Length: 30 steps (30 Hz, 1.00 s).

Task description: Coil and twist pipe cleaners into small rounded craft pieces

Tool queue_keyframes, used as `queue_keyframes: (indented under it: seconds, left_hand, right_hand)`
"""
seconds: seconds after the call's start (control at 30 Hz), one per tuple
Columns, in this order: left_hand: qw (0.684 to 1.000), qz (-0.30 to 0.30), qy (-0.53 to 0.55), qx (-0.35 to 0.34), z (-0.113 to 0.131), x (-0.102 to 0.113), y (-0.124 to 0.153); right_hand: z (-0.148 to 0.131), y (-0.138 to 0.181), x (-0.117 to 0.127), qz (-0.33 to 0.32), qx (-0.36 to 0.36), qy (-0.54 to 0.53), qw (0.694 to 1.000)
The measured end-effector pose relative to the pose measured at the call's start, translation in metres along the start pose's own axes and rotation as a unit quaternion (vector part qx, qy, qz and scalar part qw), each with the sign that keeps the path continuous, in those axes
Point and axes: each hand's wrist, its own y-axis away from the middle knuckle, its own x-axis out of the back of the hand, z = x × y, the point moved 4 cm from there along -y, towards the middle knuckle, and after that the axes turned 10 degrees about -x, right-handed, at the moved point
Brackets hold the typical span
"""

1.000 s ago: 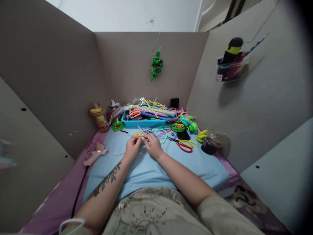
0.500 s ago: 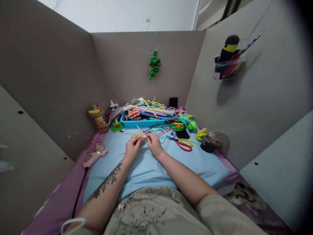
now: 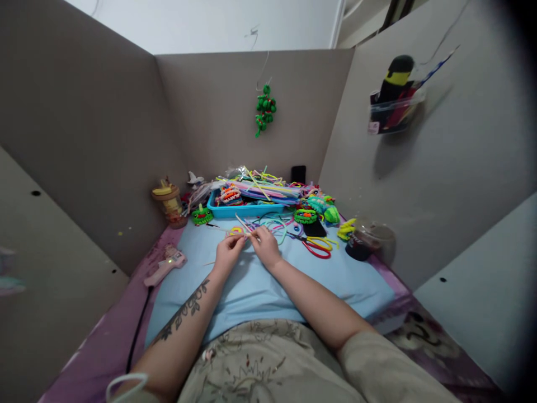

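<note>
Flat, smooth grey panels (image 3: 213, 101) wall in a work surface spread with creased light-blue cloth (image 3: 260, 302), much as they did a second ago; the view has tilted only slightly, and the tray and tools lie where they lay. A shallow, blue rectangular tray (image 3: 247, 211) sits at the back, heaped with fuzzy pastel strands (image 3: 277, 190). In front of it, the person's left hand (image 3: 230, 250) and right hand (image 3: 267, 248) meet near the middle of the cloth, each closed in a fingertip pinch on a thin pale piece (image 3: 248, 234) that bridges the narrow gap between them. The right hand's fingers look a little more curled than in the earliest frame. To the left lies a glossy pink glue gun (image 3: 164, 267), its black cord trailing toward the person; to the right, scissors (image 3: 318, 249) with a rounded red handle rest on the cloth. A cluster of plump green beadlike shapes (image 3: 265, 109) hangs on the rear panel, and a nubby green figure (image 3: 202, 214) sits beside the tray. A slim tan stick (image 3: 209, 263) by the left wrist shows less of its length than before.
</note>
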Motion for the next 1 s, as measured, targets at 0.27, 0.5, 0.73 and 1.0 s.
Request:
queue_keyframes:
  seconds: [0.27,0.5,0.73,1.0]
  left_hand:
    - [0.999,0.017,-0.033,0.014,0.006,0.002,0.000]
    - [0.998,0.059,-0.016,0.019,-0.003,0.005,-0.002]
    - [0.997,0.061,0.016,-0.032,-0.007,0.004,-0.003]
    - [0.999,0.014,-0.004,-0.042,0.002,0.002,-0.002]
  right_hand:
    - [-0.006,0.003,-0.002,-0.003,0.036,0.050,0.998]
    - [-0.009,0.004,-0.006,-0.020,0.058,0.044,0.997]
    - [-0.009,0.005,-0.006,-0.051,0.067,-0.022,0.996]
    - [-0.006,0.002,-0.005,-0.042,0.045,-0.028,0.998]
